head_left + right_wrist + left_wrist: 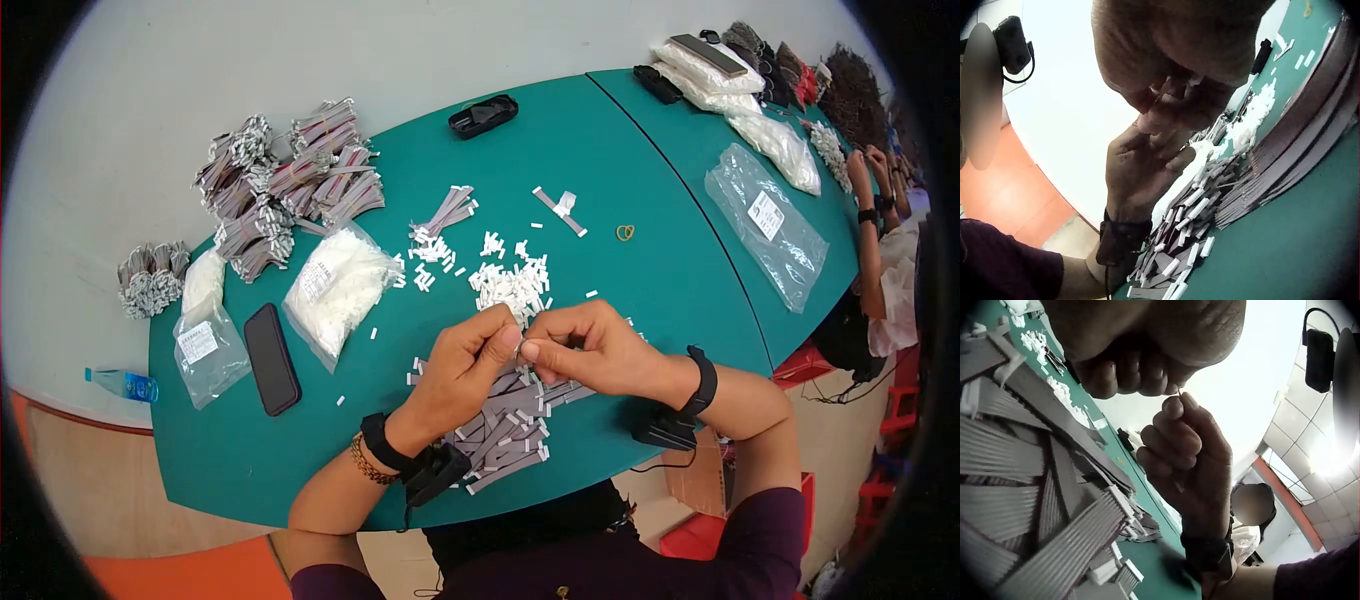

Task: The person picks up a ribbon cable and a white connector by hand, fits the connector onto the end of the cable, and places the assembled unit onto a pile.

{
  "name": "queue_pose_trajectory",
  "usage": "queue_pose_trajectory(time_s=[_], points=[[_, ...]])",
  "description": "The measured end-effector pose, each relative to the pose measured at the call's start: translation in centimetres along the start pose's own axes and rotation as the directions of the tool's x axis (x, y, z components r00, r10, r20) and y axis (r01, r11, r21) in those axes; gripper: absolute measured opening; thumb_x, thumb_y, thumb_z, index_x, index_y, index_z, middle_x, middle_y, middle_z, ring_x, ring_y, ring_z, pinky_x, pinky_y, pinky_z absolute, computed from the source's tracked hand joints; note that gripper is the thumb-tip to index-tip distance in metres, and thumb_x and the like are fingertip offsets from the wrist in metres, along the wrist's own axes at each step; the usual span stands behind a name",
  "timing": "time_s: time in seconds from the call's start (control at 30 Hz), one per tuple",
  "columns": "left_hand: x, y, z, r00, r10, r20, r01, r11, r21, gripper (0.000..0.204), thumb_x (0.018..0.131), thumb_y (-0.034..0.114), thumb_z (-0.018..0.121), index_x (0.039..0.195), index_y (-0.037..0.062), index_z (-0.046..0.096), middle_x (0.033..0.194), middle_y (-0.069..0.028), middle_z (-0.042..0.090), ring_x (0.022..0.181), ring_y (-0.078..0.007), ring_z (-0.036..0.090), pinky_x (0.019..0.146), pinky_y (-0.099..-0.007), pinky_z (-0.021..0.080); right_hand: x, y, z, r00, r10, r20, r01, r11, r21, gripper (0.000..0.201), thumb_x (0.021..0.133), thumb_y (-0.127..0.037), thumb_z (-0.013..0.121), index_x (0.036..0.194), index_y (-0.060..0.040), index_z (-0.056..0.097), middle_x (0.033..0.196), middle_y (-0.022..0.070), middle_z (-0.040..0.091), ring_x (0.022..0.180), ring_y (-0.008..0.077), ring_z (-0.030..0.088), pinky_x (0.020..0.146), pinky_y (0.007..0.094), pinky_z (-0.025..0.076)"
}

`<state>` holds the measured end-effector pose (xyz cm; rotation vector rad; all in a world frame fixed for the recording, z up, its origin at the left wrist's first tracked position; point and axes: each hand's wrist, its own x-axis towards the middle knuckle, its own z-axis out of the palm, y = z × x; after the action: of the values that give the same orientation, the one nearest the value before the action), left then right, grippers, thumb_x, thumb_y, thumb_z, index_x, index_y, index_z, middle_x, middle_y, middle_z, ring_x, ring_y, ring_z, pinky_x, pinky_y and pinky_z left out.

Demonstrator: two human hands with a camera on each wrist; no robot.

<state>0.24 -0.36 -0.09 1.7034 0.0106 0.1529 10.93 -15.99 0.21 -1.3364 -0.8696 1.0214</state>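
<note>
My two hands meet at the fingertips over the near part of the table. The left hand (458,372) and the right hand (600,350) pinch a thin ribbon cable between thumbs and forefingers; most of it is hidden by the fingers. A sliver of it shows between the fingertips in the left wrist view. The right hand's other fingers are curled in. Beneath the hands lies a pile of grey ribbon cables (500,440) with white connectors on their ends. Just beyond is a heap of loose white connectors (515,288).
Bundled ribbon cables (325,165) are stacked at the back left. Nearby lie a bag of white pieces (335,285), a phone (272,360) and a water bottle (122,384). A black case (483,117), rubber bands (625,233) and a clear bag (770,225) lie farther off. Another person's arms (868,230) show at right.
</note>
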Motion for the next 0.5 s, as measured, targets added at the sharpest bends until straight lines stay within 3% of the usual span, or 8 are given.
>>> queue_pose_trajectory(time_s=[0.13,0.33,0.43,0.5], points=[[-0.03,-0.13,0.07,1.0,0.027,0.008,-0.027,0.999,0.018,0.028,0.096,0.02,0.044,0.073,0.0042,0.045,0.064,0.0041,0.037,0.06,-0.0035,0.03,0.053,-0.0197,0.026,0.02,0.2,-0.14,0.998,-0.029,0.058,0.033,0.998,-0.06,0.021,0.091,-0.016,0.051,0.081,-0.0004,0.06,0.061,-0.0007,0.055,0.053,0.0024,0.045,0.046,0.0196,0.035],[0.1,-0.52,0.41,1.0,0.01,0.005,-0.009,0.999,-0.039,0.029,0.096,0.022,0.044,0.073,0.0043,0.046,0.064,0.0043,0.039,0.059,-0.003,0.031,0.052,-0.0198,0.027,-0.03,0.48,0.13,1.0,0.005,0.021,-0.004,1.0,-0.008,0.021,0.092,-0.015,0.05,0.079,-0.0003,0.059,0.059,-0.001,0.054,0.052,0.0025,0.044,0.046,0.0198,0.035],[-0.17,-0.51,0.61,0.999,-0.033,-0.01,0.033,0.999,-0.031,0.027,0.096,0.017,0.043,0.074,0.0005,0.046,0.066,-0.0024,0.047,0.062,-0.008,0.04,0.057,-0.0239,0.035,-0.19,0.82,0.4,1.0,-0.004,0.001,0.004,1.0,-0.002,0.022,0.092,-0.015,0.05,0.079,-0.0006,0.059,0.059,-0.001,0.054,0.051,0.0024,0.043,0.045,0.0199,0.034],[-0.3,-0.61,0.73,1.0,-0.009,-0.027,0.01,0.999,0.034,0.027,0.096,0.017,0.043,0.074,0.0009,0.046,0.065,-0.0021,0.046,0.062,-0.0079,0.04,0.056,-0.0242,0.034,-0.3,1.0,0.61,1.0,0.002,-0.009,-0.002,1.0,0.024,0.022,0.092,-0.016,0.051,0.078,-0.0008,0.059,0.059,-0.001,0.053,0.05,0.0024,0.042,0.045,0.0199,0.034]])
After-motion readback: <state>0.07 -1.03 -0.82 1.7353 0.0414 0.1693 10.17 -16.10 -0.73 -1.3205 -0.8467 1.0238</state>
